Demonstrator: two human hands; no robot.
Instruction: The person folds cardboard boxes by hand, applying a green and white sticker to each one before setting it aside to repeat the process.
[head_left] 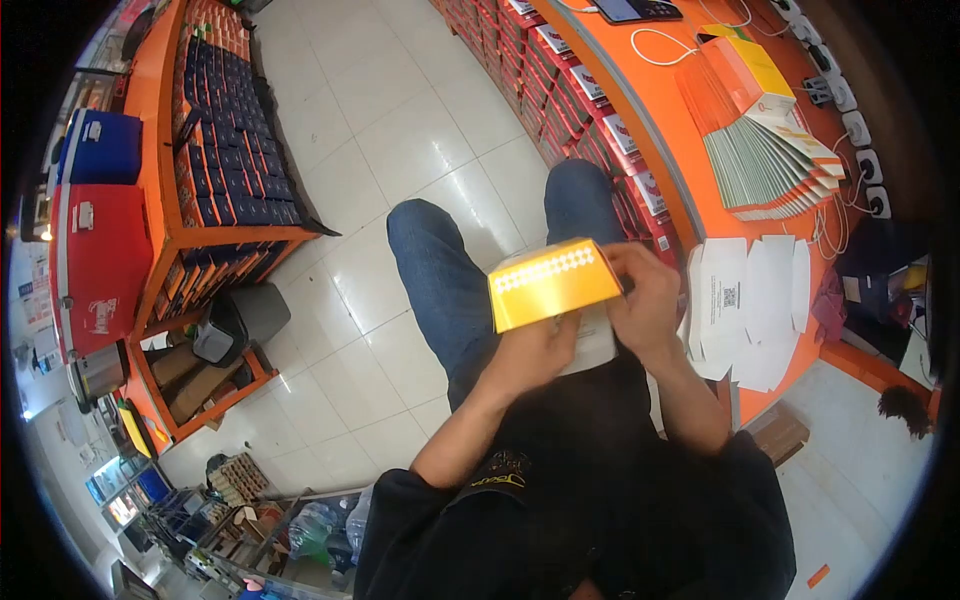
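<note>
A yellow and white box (556,287) is held up over my lap, tilted, with a row of white shapes along its upper part. My left hand (535,352) grips it from below, with some fingers hidden behind the box. At its right side, my right hand (645,300) has its fingers closed round the edge. Below the box, a pale flat piece (592,343) shows between my hands; what it is I cannot make out.
On the orange counter (655,110) to the right lie a fanned stack of flat cartons (765,165), unfolded white cartons (745,305), cables and a power strip. Shelves of dark boxes (235,170) stand left, beside a red cooler (100,265).
</note>
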